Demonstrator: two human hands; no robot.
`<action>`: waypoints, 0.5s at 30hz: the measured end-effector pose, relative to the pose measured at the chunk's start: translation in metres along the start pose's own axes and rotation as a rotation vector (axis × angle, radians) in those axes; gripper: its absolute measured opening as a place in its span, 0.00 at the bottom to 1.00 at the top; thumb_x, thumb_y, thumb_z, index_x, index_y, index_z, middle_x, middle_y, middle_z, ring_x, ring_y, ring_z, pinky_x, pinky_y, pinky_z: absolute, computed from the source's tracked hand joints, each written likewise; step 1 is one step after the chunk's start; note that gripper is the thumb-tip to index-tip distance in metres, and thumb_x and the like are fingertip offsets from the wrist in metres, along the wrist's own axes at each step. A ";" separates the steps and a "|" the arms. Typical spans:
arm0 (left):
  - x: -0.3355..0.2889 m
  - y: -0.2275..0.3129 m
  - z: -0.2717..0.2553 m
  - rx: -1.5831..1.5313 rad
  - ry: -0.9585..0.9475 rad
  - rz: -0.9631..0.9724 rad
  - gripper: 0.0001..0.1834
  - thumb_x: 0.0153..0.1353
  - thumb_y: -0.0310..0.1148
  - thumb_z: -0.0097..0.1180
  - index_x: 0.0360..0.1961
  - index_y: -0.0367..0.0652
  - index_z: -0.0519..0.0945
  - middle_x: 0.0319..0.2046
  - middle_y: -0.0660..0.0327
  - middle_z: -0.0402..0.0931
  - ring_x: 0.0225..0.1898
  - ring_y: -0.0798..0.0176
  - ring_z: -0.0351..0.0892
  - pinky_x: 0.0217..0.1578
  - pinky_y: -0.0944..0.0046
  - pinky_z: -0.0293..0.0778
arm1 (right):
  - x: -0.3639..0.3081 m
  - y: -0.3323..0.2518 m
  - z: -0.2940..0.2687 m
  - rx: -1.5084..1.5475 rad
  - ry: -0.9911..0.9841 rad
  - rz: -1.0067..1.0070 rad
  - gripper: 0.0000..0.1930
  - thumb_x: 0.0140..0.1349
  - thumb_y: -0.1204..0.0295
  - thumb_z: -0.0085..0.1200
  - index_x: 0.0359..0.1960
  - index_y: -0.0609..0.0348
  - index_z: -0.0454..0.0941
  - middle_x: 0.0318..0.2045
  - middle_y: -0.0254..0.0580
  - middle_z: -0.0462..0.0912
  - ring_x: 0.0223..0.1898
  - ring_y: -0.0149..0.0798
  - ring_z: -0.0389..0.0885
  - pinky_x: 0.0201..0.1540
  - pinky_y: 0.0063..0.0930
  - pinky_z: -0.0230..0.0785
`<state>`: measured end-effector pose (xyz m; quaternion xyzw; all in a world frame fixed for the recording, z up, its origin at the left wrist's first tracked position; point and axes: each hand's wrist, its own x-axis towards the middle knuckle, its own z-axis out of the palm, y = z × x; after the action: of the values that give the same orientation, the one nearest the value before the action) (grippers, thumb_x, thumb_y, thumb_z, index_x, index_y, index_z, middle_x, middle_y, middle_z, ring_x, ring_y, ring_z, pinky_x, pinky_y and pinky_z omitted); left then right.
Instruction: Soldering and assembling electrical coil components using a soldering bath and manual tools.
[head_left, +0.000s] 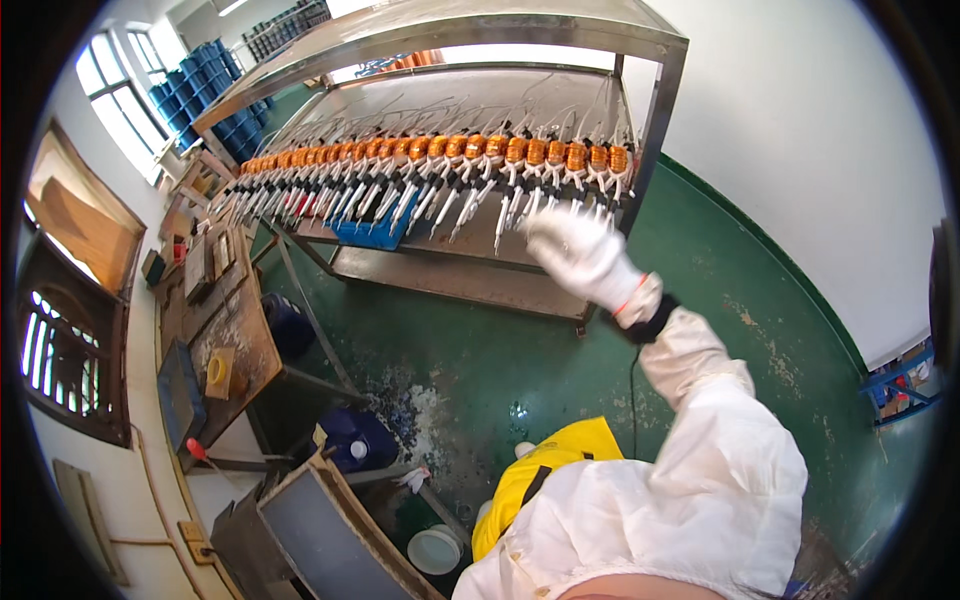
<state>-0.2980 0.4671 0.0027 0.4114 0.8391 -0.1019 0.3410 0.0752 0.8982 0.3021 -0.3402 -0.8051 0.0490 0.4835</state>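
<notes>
My right hand (580,252), in a white glove, reaches out to the near right end of a long row of coils. Motion smears its fingers, so whether they hold anything is unclear. It is nearest to the white sleeved leads (505,215) that hang over the rack's front edge. The orange copper-wound coils (475,147) lie side by side along the metal shelf, with thin wires trailing behind them. Around my right wrist sits a black band (655,320). My left hand is not in view.
The steel rack (455,275) has a lower shelf and an overhead top. A blue bin (375,232) sits under the leads. On the left stands a worn workbench (245,345); below it are a blue jug (355,440) and a white bucket (435,549). Yellow cloth (560,455) hangs by my body.
</notes>
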 end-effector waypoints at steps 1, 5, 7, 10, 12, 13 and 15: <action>0.015 0.010 -0.009 0.007 -0.022 0.013 0.21 0.53 0.40 0.56 0.42 0.35 0.76 0.40 0.45 0.78 0.44 0.47 0.78 0.45 0.53 0.72 | 0.017 0.025 -0.015 -0.142 0.182 -0.038 0.12 0.55 0.71 0.57 0.42 0.57 0.77 0.37 0.48 0.81 0.38 0.48 0.81 0.42 0.34 0.74; 0.060 0.026 -0.046 0.014 -0.092 0.008 0.21 0.53 0.40 0.55 0.42 0.34 0.76 0.40 0.45 0.78 0.43 0.48 0.79 0.44 0.53 0.72 | 0.087 0.086 -0.074 -0.600 0.376 0.081 0.23 0.52 0.70 0.60 0.52 0.54 0.71 0.45 0.46 0.78 0.45 0.47 0.79 0.50 0.36 0.72; 0.082 0.035 -0.063 0.010 -0.123 0.009 0.21 0.53 0.40 0.55 0.43 0.34 0.76 0.40 0.45 0.79 0.43 0.49 0.80 0.44 0.54 0.73 | 0.113 0.125 -0.100 -0.804 0.434 0.054 0.30 0.51 0.65 0.62 0.57 0.50 0.66 0.54 0.48 0.70 0.58 0.47 0.68 0.60 0.38 0.63; 0.093 0.028 -0.085 -0.015 -0.174 -0.037 0.21 0.54 0.40 0.54 0.43 0.34 0.76 0.40 0.46 0.79 0.43 0.49 0.80 0.44 0.54 0.73 | 0.156 0.174 -0.105 -0.966 0.437 0.004 0.40 0.49 0.60 0.64 0.64 0.47 0.59 0.59 0.47 0.66 0.62 0.47 0.63 0.64 0.43 0.56; 0.099 0.086 -0.150 -0.126 -0.234 -0.138 0.21 0.53 0.40 0.53 0.44 0.36 0.77 0.38 0.48 0.81 0.36 0.52 0.83 0.40 0.57 0.75 | 0.165 0.188 -0.140 -1.180 0.266 -0.013 0.43 0.46 0.62 0.65 0.66 0.45 0.57 0.61 0.46 0.65 0.62 0.52 0.63 0.64 0.44 0.57; 0.105 0.120 -0.175 -0.066 -0.168 -0.095 0.19 0.53 0.39 0.53 0.43 0.38 0.77 0.36 0.48 0.81 0.35 0.53 0.83 0.39 0.57 0.75 | 0.169 0.211 -0.148 -1.164 0.212 -0.029 0.42 0.44 0.63 0.65 0.64 0.43 0.60 0.57 0.46 0.67 0.58 0.53 0.67 0.62 0.45 0.58; 0.136 0.129 -0.192 -0.001 -0.118 -0.045 0.18 0.52 0.40 0.53 0.42 0.39 0.77 0.35 0.49 0.81 0.35 0.52 0.83 0.39 0.57 0.75 | 0.188 0.212 -0.109 -1.235 0.186 0.116 0.39 0.43 0.64 0.65 0.61 0.43 0.62 0.53 0.45 0.69 0.55 0.51 0.69 0.59 0.45 0.60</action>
<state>-0.3520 0.7208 0.0714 0.3857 0.8265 -0.1334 0.3878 0.2135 1.1448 0.4132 -0.6027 -0.6197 -0.4289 0.2622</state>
